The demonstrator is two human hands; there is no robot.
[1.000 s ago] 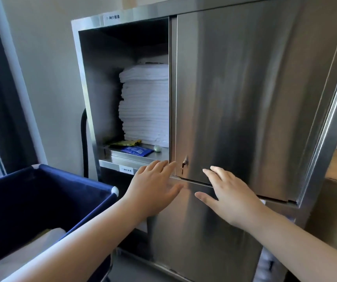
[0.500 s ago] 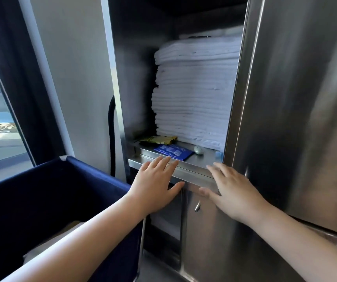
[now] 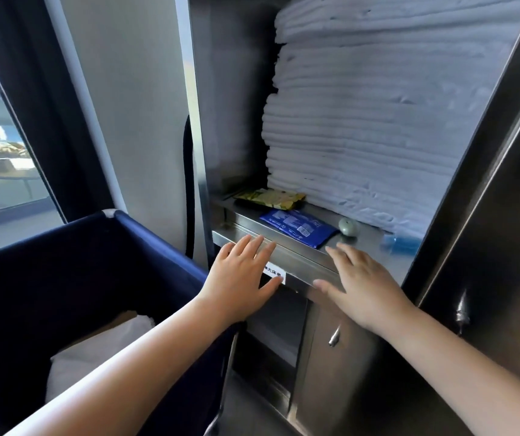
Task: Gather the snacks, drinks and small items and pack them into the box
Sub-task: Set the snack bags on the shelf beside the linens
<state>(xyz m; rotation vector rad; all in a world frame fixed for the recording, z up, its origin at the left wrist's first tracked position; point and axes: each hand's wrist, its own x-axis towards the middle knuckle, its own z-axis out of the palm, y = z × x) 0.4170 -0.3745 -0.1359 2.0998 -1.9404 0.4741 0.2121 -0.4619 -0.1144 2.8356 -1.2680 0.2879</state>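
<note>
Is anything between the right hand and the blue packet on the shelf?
Nothing visible. The right hand is at the front edge of the shelf, and the blue packet lies uncovered just beyond its fingertips.

You get 1 legible label: the white sticker [image 3: 275, 273] on the shelf front edge [image 3: 302, 262] reads "大床单". Your left hand [image 3: 239, 278] covers its start. The blue packet [image 3: 298, 227] carries a barcode and white print, too small to read.
</note>
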